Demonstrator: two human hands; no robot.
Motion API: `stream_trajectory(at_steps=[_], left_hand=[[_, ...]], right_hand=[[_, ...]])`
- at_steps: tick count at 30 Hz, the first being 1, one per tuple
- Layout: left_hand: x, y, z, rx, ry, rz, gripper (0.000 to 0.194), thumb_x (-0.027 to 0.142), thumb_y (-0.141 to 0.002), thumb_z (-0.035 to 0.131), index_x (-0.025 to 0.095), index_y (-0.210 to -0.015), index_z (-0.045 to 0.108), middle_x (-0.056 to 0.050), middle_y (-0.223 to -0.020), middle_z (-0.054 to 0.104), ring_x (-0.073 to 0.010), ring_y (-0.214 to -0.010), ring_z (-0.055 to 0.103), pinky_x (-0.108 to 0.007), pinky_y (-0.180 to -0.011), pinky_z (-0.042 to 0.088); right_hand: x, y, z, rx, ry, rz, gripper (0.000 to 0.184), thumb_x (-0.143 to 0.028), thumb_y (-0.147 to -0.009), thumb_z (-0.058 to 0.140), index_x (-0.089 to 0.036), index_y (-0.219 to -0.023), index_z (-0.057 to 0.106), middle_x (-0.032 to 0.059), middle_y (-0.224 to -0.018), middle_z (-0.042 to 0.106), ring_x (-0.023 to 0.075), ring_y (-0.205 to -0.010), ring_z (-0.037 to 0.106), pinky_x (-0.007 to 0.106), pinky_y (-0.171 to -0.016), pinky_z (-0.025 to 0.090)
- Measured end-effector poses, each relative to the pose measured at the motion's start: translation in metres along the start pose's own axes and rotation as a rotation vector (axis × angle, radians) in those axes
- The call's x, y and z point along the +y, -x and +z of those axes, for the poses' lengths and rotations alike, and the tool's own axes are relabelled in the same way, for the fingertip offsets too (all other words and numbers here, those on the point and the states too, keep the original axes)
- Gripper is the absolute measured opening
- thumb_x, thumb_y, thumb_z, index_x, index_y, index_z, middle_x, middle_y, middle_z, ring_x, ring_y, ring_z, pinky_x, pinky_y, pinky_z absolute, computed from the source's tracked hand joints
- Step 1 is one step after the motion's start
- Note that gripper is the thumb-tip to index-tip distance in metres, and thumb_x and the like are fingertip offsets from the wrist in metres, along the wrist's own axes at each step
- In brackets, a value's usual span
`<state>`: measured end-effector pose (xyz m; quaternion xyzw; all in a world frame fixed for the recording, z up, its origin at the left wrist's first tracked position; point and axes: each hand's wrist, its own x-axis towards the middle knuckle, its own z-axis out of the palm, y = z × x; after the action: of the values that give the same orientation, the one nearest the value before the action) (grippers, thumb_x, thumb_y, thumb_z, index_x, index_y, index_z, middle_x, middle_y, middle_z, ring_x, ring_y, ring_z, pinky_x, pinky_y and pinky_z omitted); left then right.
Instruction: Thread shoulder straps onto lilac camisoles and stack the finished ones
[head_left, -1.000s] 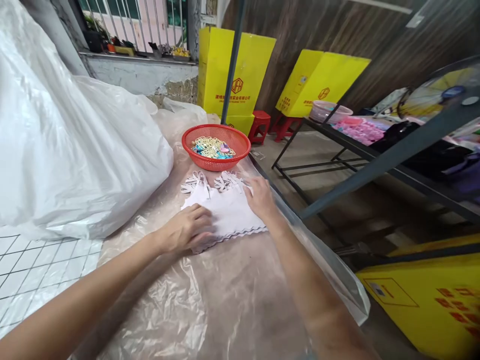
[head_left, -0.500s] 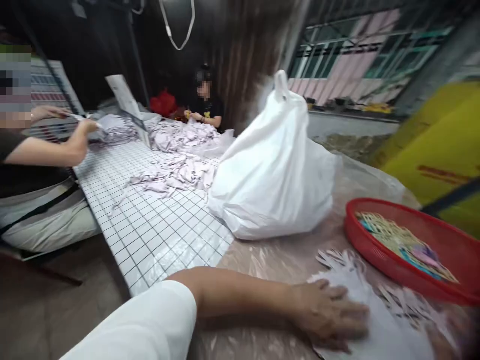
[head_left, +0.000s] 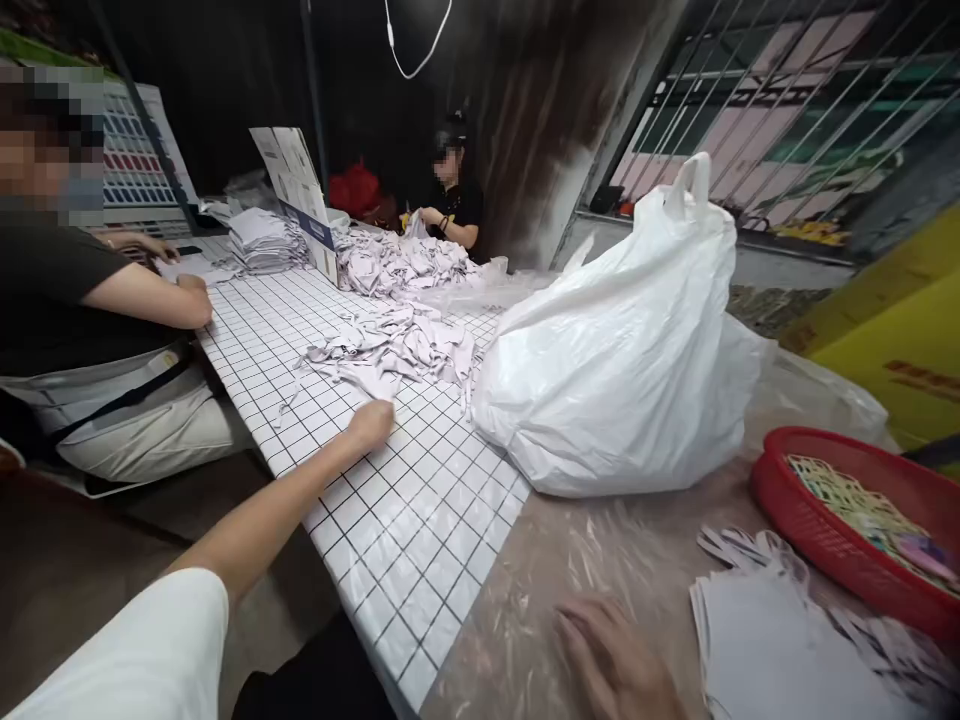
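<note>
My left hand (head_left: 372, 424) reaches out over the grid-patterned tabletop, its fingers closed at the near edge of a loose pile of pale lilac cloth pieces with ties (head_left: 409, 345). One pale cloth piece (head_left: 375, 382) runs from the pile into those fingers; the grip itself is partly hidden. Low in the view, my right hand (head_left: 619, 655) rests at the clear plastic sheet (head_left: 540, 570), fingers extended and holding nothing visible. Just right of it lies a neat stack of flat pale cloth pieces (head_left: 780, 640), with their straps fanned out.
A full white plastic bag (head_left: 622, 350) stands mid-table. Beside it is a red basket (head_left: 780, 480) of small coloured pieces. One co-worker (head_left: 67, 290) sits at the left, another (head_left: 457, 205) at the far end, near a larger cloth heap (head_left: 397, 262) and a cardboard piece (head_left: 300, 190).
My left hand has left the stack at the right and swung far left to the loose cloth pile. My right hand has come leftward, away from the stack. The view has turned left.
</note>
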<state>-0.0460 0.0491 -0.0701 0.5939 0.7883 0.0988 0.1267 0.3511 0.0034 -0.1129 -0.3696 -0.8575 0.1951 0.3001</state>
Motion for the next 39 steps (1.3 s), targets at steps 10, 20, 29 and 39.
stream_trajectory(at_steps=[10, 20, 29, 39], left_hand=[[0.053, 0.103, 0.051, -0.122, 0.377, 0.722, 0.026, 0.021, -0.089, 0.054, 0.016, -0.114, 0.06, -0.012, -0.108, 0.067, -0.022, -0.094, 0.061, -0.036, -0.082, 0.052], [0.077, 0.034, 0.045, -0.404, 0.231, 0.978, 0.023, 0.031, -0.092, 0.054, 0.016, -0.084, 0.069, -0.013, -0.109, 0.066, -0.0264, -0.102, 0.055, -0.042, -0.088, 0.045], [0.101, 0.002, 0.002, -0.729, 0.659, 0.696, 0.046, 0.059, -0.086, 0.057, 0.015, -0.072, 0.056, 0.001, -0.065, 0.051, -0.0087, -0.057, 0.045, -0.021, -0.054, 0.033], [0.086, 0.013, 0.004, 0.061, -0.024, 0.703, 0.021, 0.022, -0.08, 0.048, 0.019, -0.089, 0.067, -0.005, -0.082, 0.07, -0.0191, -0.073, 0.061, -0.027, -0.062, 0.042]], right_hand=[[-0.042, -0.028, 0.05, -0.004, 0.082, 0.324, 0.033, -0.039, -0.088, 0.059, -0.021, -0.114, 0.062, 0.0132, -0.11, 0.063, 0.029, -0.105, 0.061, 0.048, -0.094, 0.051], [-0.041, 0.014, 0.014, -0.085, -0.424, 0.497, 0.026, -0.044, -0.091, 0.05, -0.023, -0.077, 0.046, 0.0024, -0.083, 0.059, 0.0168, -0.077, 0.056, 0.03, -0.07, 0.048], [-0.026, 0.017, -0.041, 0.016, -0.387, 0.556, 0.03, -0.051, -0.081, 0.061, -0.022, -0.082, 0.053, -0.0031, -0.07, 0.05, 0.0119, -0.06, 0.045, 0.024, -0.057, 0.038], [-0.026, 0.017, -0.061, 0.008, 0.686, 0.521, 0.017, -0.009, -0.076, 0.052, -0.02, -0.08, 0.065, 0.0093, -0.084, 0.064, 0.0243, -0.085, 0.057, 0.033, -0.069, 0.035]])
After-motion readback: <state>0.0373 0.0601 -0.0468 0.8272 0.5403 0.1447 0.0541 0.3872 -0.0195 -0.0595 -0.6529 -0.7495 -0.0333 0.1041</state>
